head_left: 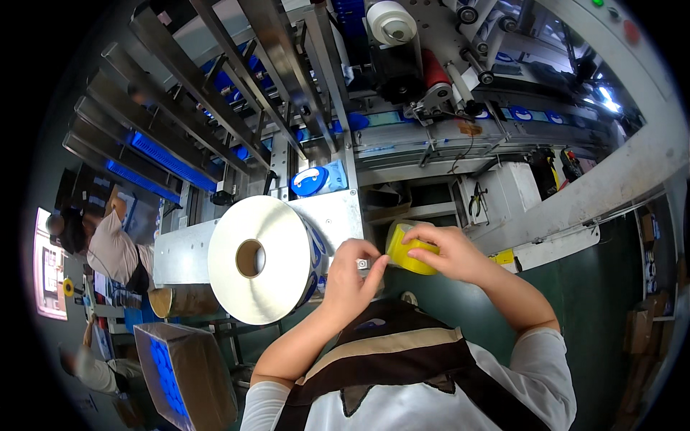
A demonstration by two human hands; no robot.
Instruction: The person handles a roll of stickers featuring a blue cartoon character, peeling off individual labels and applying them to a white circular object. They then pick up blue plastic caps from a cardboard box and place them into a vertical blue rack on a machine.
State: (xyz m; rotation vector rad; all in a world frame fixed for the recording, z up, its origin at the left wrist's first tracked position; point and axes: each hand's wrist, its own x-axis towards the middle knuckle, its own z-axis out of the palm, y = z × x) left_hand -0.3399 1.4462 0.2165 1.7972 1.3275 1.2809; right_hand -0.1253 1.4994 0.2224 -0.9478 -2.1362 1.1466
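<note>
A roll of yellow tape (419,266) is in my right hand (454,253), with the fingers and thumb curled over it. Close by on its left, my left hand (351,276) is closed, thumb and index finger pinched together at the edge of the roll. What lies between those fingertips is too small to make out. To the left of my left hand stands a large roll of white label stock (280,287), with a brown cardboard core and blue print along its side, resting against the metal plate (338,219).
A blue-and-white packet (310,181) lies on the machine bed beyond the plate. Tall metal guide bars (194,86) rise at the upper left. A conveyor (431,147) runs across the back. A cardboard box (205,366) of blue items stands at lower left; two people work beyond.
</note>
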